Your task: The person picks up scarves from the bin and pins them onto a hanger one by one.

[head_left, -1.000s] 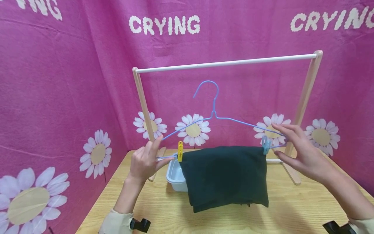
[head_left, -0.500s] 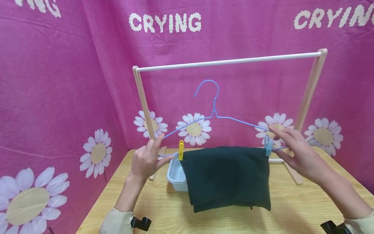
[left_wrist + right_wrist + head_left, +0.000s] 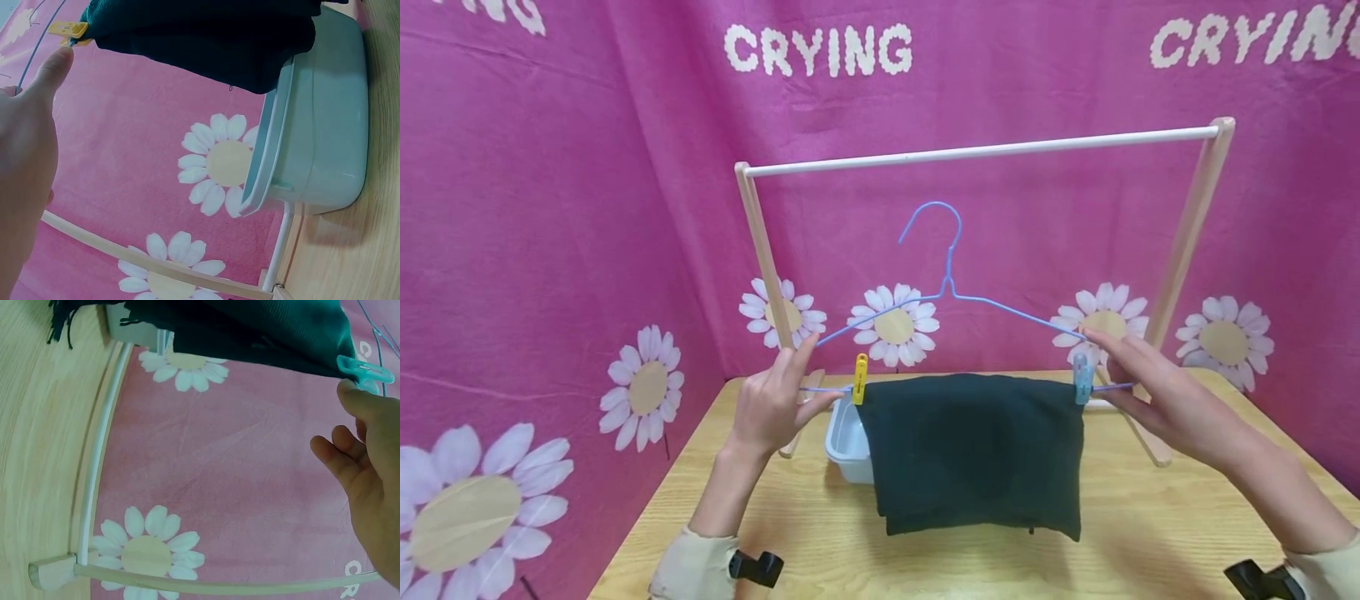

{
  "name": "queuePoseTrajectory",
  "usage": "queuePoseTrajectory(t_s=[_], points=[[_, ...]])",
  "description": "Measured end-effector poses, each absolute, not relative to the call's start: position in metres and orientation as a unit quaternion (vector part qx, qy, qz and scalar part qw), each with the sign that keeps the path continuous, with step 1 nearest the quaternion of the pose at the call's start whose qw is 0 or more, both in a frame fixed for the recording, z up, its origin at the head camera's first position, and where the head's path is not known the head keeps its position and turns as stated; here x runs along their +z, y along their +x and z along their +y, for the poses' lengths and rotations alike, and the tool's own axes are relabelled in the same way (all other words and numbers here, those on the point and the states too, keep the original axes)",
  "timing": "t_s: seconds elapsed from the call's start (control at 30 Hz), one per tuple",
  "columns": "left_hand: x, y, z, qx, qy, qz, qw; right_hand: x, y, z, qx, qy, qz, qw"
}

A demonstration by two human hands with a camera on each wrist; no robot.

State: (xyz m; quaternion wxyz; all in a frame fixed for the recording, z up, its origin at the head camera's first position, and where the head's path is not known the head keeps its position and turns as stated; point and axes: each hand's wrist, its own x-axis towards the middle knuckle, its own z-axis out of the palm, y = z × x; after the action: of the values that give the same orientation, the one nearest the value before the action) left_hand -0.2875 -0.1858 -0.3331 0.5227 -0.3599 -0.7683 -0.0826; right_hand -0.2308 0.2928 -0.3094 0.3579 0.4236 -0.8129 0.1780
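Note:
In the head view a blue wire hanger is held upright in the air, hook at the top. A folded dark green cloth hangs over its bottom wire; dark fringe shows beneath it in the right wrist view. A yellow clothespin clips the cloth's left top corner, and a light blue clothespin the right one. My left hand grips the hanger's left end, thumb near the yellow clothespin. With my right hand I hold the right end, thumb beside the blue clothespin in the right wrist view.
Behind the hanger stands a wooden rack with a white rod. A pale blue plastic tub sits on the wooden table, partly hidden by the cloth. Pink flowered fabric walls the back and left side.
My right hand has moved slightly left and its fingers have closed in on the hanger's right end. The left hand keeps its grip, and the hanger stays at about the same height.

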Motion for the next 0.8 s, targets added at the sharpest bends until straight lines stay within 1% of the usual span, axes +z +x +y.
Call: queuePoseTrajectory(t_s=[0.2,0.37,0.57,0.7,0.8], points=[[-0.3296,-0.2874,-0.1851,-0.073,-0.358,-0.77,0.523,-0.3098,-0.2309,0.2956,0.193,0.471,-0.788,0.346],[-0.3264,-0.2856,-0.186,-0.069,-0.352,-0.777,0.517,-0.307,-0.2309,0.2978,0.202,0.482,-0.783,0.338],[-0.3249,-0.2843,-0.1882,-0.054,-0.353,-0.771,0.528,-0.3067,-0.2265,0.2978,0.178,0.47,-0.797,0.336],[-0.3255,-0.285,-0.1898,-0.05,-0.357,-0.765,0.534,-0.3069,-0.2241,0.2971,0.154,0.454,-0.803,0.353],[-0.3254,-0.2858,-0.1912,-0.048,-0.359,-0.764,0.535,-0.3063,-0.2245,0.296,0.139,0.451,-0.796,0.379]])
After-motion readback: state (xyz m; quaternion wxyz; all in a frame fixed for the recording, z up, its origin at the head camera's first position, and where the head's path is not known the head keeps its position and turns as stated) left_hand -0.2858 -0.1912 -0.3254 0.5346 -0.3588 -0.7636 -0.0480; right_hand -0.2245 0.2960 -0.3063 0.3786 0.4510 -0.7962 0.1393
